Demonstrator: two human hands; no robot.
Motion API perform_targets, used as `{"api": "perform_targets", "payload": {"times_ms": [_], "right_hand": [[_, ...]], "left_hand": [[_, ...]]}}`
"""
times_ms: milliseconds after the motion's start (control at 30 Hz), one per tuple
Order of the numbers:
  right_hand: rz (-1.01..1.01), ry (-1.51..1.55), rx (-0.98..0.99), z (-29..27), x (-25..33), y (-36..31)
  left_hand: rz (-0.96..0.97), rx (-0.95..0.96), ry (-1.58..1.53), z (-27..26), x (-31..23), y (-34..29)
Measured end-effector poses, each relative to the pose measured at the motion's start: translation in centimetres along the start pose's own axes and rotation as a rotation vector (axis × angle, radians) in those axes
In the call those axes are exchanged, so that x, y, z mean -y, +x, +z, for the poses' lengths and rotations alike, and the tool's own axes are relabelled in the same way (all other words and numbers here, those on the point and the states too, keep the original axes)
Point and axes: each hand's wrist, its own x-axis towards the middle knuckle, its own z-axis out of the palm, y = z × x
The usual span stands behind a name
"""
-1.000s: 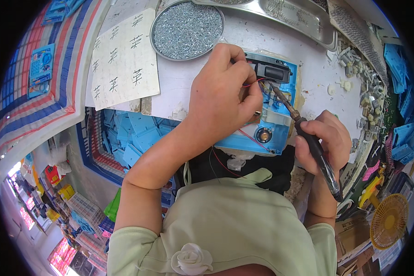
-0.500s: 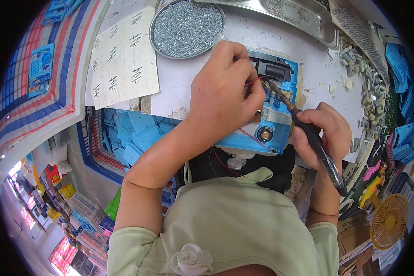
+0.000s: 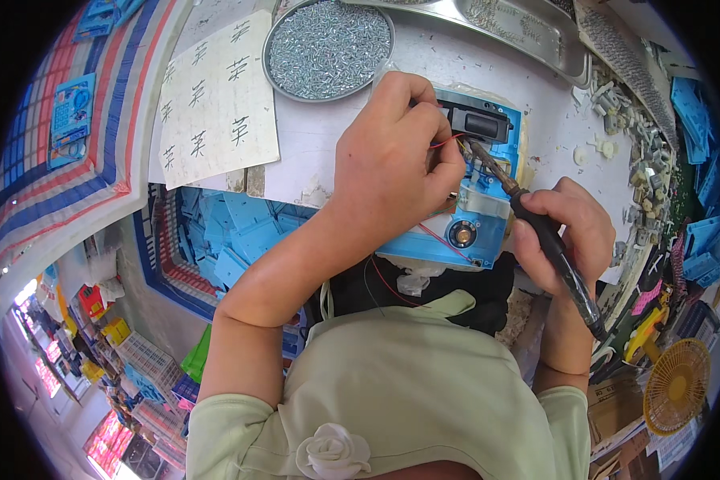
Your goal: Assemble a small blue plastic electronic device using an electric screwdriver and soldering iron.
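Observation:
My right hand (image 3: 588, 228) is closed round the black handle of a soldering iron (image 3: 554, 248). The iron's tip points up and left, reaching wires just below a black rectangular part (image 3: 482, 125) in a blue plastic housing (image 3: 496, 210). Over the housing's left side, my left hand (image 3: 392, 152) is closed in a pinch, and a thin red wire (image 3: 446, 142) runs out from its fingertips toward the iron tip. A round metal-centred part (image 3: 462, 234), resembling a small speaker, sits near the housing's lower edge. My left hand hides much of the housing's left half.
A round dish of screws (image 3: 328, 52) and a metal tray (image 3: 520, 32) stand at the back. Left of them lies a handwritten paper sheet (image 3: 216, 104). Small metal and plastic parts (image 3: 648, 176) line the right edge. Below the table's left side, a basket holds blue pieces (image 3: 232, 224).
Both hands, the iron and the housing keep nearly the same places. The whole view has shifted very slightly.

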Motion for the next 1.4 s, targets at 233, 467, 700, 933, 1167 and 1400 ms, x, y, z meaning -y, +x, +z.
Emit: {"api": "perform_targets", "payload": {"times_ms": [233, 467, 700, 933, 1167, 1400], "right_hand": [[-0.024, -0.007, 0.001, -0.5, 0.3, -0.4], [-0.015, 0.018, -0.057, -1.9, 0.6, -2.0], [-0.019, 0.029, -0.101, -2.2, 0.4, -2.6], [-0.017, 0.026, -0.074, -1.6, 0.4, -2.1], [-0.019, 0.019, -0.022, -1.0, 0.5, -0.9], [0.003, 0.004, -0.034, -1.5, 0.6, -1.4]], "left_hand": [[-0.013, 0.005, 0.0, 0.0, -0.2, 0.0], [0.012, -0.004, 0.01, 0.0, -0.1, 0.0], [0.012, -0.01, 0.02, 0.0, -0.2, 0.0], [0.001, 0.006, 0.033, -0.2, -0.3, 0.0], [0.002, 0.047, -0.02, -0.7, -0.4, -0.1], [-0.071, 0.127, -0.094, -1.7, -0.3, 0.1]]}}
